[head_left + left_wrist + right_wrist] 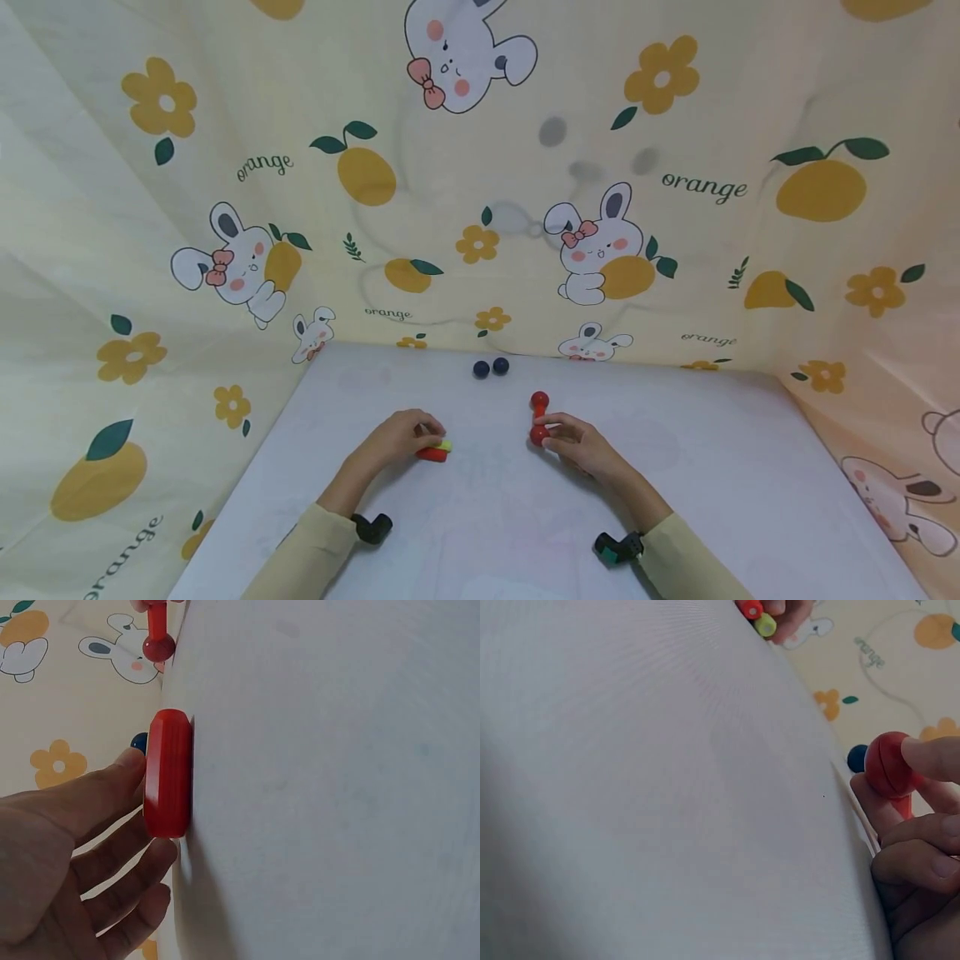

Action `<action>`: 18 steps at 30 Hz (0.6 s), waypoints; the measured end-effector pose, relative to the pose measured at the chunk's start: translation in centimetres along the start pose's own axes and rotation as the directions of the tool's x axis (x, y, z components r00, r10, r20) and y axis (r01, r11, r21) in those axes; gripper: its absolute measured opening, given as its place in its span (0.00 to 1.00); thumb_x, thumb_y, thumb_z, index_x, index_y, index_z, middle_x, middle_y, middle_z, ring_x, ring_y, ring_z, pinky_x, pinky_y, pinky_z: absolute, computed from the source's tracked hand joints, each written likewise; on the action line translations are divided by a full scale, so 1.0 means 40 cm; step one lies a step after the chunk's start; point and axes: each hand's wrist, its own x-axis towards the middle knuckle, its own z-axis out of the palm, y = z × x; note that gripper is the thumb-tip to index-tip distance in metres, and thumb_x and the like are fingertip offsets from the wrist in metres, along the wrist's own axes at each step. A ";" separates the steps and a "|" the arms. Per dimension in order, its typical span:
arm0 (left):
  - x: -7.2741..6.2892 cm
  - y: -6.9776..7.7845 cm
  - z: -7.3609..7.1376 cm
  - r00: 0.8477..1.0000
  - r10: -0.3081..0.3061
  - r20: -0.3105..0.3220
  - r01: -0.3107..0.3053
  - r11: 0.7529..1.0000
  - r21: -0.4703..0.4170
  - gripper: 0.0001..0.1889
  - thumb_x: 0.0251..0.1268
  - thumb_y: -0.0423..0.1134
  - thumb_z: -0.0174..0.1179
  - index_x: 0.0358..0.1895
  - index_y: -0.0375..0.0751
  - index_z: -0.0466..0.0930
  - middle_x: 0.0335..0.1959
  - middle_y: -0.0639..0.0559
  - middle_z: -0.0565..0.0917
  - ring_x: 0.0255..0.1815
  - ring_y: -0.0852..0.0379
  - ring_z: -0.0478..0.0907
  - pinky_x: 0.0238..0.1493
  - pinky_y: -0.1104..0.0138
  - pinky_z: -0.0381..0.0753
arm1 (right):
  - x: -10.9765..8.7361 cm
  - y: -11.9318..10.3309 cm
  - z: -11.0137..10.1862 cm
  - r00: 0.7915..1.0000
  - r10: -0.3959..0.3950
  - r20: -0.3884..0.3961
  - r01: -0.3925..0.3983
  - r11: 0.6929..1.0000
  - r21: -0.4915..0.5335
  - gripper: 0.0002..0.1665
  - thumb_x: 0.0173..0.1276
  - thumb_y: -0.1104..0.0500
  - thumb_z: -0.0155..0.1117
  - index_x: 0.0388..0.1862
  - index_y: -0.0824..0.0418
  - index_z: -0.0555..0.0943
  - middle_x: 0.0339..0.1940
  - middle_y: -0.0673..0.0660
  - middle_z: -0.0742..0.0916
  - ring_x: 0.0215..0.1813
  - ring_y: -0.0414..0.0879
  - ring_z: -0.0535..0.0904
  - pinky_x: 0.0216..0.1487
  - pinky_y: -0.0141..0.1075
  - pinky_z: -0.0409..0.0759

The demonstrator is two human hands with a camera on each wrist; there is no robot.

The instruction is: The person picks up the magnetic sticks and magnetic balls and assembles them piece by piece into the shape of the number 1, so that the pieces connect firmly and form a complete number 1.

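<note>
On the left of the table, my left hand [405, 435] pinches a yellow-green stick [445, 446] with thumb and fingertips. A short red stick [431, 455] lies right beside it on the near side; in the left wrist view this red stick [168, 774] covers the green one and part of the fingers. Farther right, my right hand [585, 447] grips a red dumbbell-shaped piece, a rod with a ball at each end [539, 401], by its nearer ball. The right wrist view shows the thumb against that red ball [890, 765], with a finger behind it.
Two dark blue balls [491, 367] sit side by side near the back edge of the white table [480, 517]. A patterned cloth [435, 233] with rabbits and oranges rises behind the table and along both sides.
</note>
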 end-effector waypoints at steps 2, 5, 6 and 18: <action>0.000 -0.001 -0.001 1.000 0.004 0.004 -0.004 1.000 0.003 0.06 0.73 0.43 0.72 0.48 0.53 0.92 0.42 0.60 0.87 0.41 0.58 0.77 0.47 0.61 0.81 | 0.001 0.000 0.000 1.000 0.007 -0.008 -0.007 1.000 0.004 0.24 0.76 0.52 0.73 0.68 0.49 0.84 0.64 0.59 0.84 0.59 0.53 0.75 0.42 0.36 0.75; -0.002 -0.003 -0.002 1.000 0.012 0.006 -0.012 1.000 0.006 0.06 0.72 0.42 0.72 0.48 0.53 0.92 0.42 0.60 0.86 0.42 0.59 0.77 0.48 0.60 0.81 | 0.001 0.001 0.000 1.000 0.001 -0.012 -0.001 1.000 0.002 0.23 0.76 0.53 0.72 0.68 0.50 0.84 0.64 0.60 0.84 0.59 0.53 0.75 0.42 0.36 0.75; -0.002 -0.003 -0.001 1.000 0.015 0.006 -0.015 1.000 0.007 0.06 0.72 0.42 0.73 0.48 0.53 0.92 0.42 0.60 0.86 0.42 0.59 0.78 0.48 0.60 0.81 | 0.001 0.001 0.000 1.000 0.001 -0.013 -0.001 1.000 0.003 0.23 0.76 0.53 0.72 0.68 0.50 0.84 0.63 0.60 0.83 0.58 0.53 0.75 0.42 0.36 0.75; 0.007 -0.010 0.006 1.000 0.024 -0.008 -0.023 1.000 0.019 0.03 0.72 0.44 0.73 0.43 0.54 0.92 0.39 0.61 0.84 0.40 0.60 0.77 0.48 0.60 0.80 | 0.008 -0.001 0.004 0.999 0.024 -0.031 -0.024 1.000 -0.008 0.23 0.77 0.54 0.72 0.69 0.48 0.84 0.64 0.59 0.84 0.59 0.53 0.75 0.41 0.35 0.75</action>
